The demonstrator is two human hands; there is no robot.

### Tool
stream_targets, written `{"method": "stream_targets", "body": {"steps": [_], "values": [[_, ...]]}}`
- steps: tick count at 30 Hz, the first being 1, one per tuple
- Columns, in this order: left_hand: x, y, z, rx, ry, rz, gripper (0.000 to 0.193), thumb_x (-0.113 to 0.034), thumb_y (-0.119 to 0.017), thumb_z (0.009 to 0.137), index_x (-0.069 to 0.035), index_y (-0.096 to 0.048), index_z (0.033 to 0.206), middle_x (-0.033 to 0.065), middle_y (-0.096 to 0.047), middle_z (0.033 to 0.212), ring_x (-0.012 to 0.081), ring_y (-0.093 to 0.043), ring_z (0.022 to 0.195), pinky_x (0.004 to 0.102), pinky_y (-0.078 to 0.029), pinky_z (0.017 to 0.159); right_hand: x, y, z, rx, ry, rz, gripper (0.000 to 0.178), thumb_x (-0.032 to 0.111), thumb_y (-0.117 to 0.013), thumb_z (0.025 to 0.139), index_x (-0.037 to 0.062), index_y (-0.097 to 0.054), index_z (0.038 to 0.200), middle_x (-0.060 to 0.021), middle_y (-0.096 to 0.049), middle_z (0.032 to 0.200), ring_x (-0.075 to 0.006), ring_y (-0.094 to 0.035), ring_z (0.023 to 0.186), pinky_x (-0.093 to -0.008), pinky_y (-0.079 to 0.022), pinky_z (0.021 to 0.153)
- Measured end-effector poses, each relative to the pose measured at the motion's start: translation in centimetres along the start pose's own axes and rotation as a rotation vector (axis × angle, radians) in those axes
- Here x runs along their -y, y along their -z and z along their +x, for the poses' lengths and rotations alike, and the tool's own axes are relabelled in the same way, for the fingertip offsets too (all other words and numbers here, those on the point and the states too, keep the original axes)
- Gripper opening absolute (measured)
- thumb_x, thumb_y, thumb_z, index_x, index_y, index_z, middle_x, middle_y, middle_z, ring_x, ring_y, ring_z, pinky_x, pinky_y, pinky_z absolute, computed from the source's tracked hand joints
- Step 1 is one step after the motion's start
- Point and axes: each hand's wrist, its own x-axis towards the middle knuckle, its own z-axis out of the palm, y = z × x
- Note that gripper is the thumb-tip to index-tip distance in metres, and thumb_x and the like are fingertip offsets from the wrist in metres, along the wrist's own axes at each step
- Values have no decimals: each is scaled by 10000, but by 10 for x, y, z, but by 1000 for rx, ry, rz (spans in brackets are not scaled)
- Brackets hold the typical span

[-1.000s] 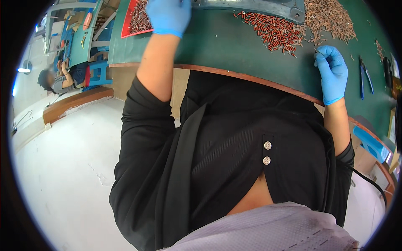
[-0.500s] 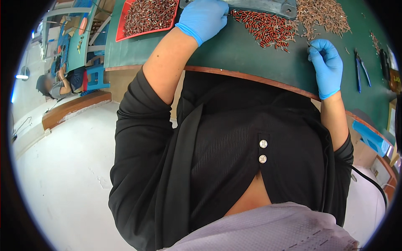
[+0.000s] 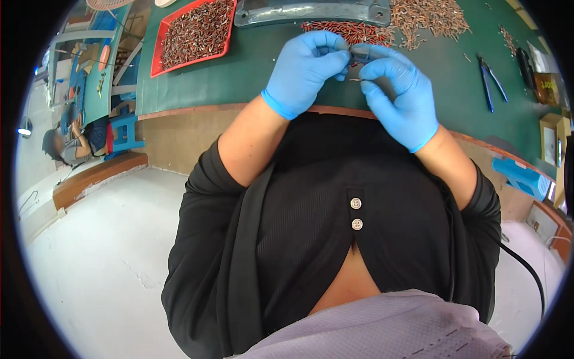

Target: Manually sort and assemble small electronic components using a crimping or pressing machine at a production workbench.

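My left hand (image 3: 304,76), in a blue glove, is closed in a pinch over the table's front part; what its fingertips hold is hidden. Facing it, my gloved right hand (image 3: 408,99) has thumb and forefinger curled around a small thin tan piece (image 3: 355,79) that pokes out toward the left hand. The fingers of both hands meet or nearly meet. Just beyond them lies a heap of small red-brown cylindrical parts with metal ends (image 3: 353,30), partly covered by the fingers. To its right spreads a pile of tan slender parts (image 3: 427,21).
A red tray (image 3: 156,58) full of small brown and silver parts stands left on the green table (image 3: 251,84). A grey metal block (image 3: 311,14) lies at the back. Blue-handled cutters (image 3: 487,87) rest at right. Another person (image 3: 75,143) sits far left near a blue stool (image 3: 127,130).
My left hand has come back from the metal block toward me. My right hand has swung left, bringing both together. The view has shifted slightly.
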Motion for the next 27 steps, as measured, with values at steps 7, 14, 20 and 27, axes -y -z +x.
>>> {"method": "stream_targets", "body": {"steps": [7,14,20,27], "values": [[7,-1,-13,58,73,-247,204,4,-591,878,4,-587,1082,98,-657,935,168,-638,844,291,-520,748,4,-6,-6,-16,66,-72,154,-31,-613,782,45,-592,914,-181,-624,1098,-246,-640,948,-336,-515,819],[-2,-12,-22,-56,49,-140,177,3,-610,869,10,-620,1046,90,-660,910,157,-632,853,273,-516,761,-6,-16,-13,-215,-348,557,107,-29,-524,903,-11,-560,1002,-107,-610,1073,-163,-608,946,-285,-464,894],[4,-19,-22,-167,-191,-32,137,-38,-695,817,-5,-664,947,29,-654,841,75,-584,744,209,-483,690,7,-18,0,-213,-561,849,107,5,-539,914,-1,-570,1017,-66,-623,921,-137,-594,831,-253,-477,776],[-18,-8,-16,-198,-188,235,147,-22,-685,820,-2,-662,964,15,-643,849,59,-560,750,196,-457,690,4,-25,27,-214,-407,621,108,16,-555,913,-1,-571,1018,-58,-614,899,-121,-593,782,-249,-490,732]]}}
